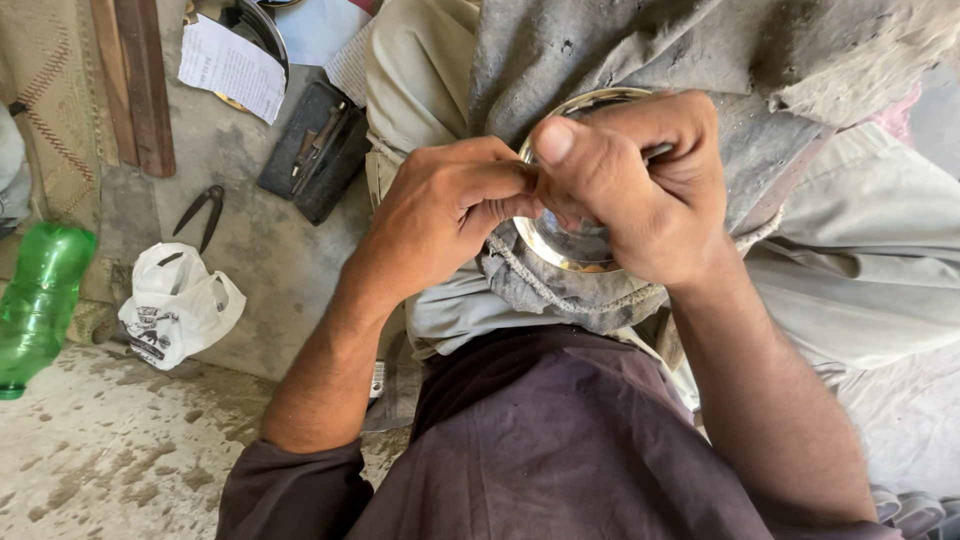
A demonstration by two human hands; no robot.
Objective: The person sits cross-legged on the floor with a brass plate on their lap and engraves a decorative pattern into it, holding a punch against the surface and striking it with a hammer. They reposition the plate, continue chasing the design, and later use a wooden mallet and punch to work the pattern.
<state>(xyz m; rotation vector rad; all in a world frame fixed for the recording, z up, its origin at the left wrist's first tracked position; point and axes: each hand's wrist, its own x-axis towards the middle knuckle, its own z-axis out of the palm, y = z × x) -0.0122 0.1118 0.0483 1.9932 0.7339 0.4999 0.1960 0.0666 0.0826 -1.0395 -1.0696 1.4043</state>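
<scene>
A shiny round metal bowl (pixel 580 235) with a thin polished rim sits on the grey dusty cloth (pixel 620 50) draped over the person's lap, and everything else is best placed from that bowl. The right hand (pixel 635 185) covers most of it from above, thumb raised and the other fingers curled tight around a thin dark metal tool (pixel 660 152) whose tip pokes out past the knuckles; what the tool's working end touches inside the bowl is hidden. The left hand (pixel 450 205) presses against the bowl's left rim, its fingers bunched together and bent inward, pinching at something at the rim that cannot be made out. The bowl rests only on soft folds of cloth over the knees, so, as I judge it, a hard push from the tool could tip or spin it out from under the hands, and a slip of the point on the smooth metal could run into the left fingertips held so close beside it. Left of the bowl, on the concrete floor, lie a black open tool case (pixel 315 150), dark pincers (pixel 200 215), a crumpled white plastic bag (pixel 178 305) and, farther left, a green plastic bottle (pixel 40 300); a bowl rolling off would land among them.
</scene>
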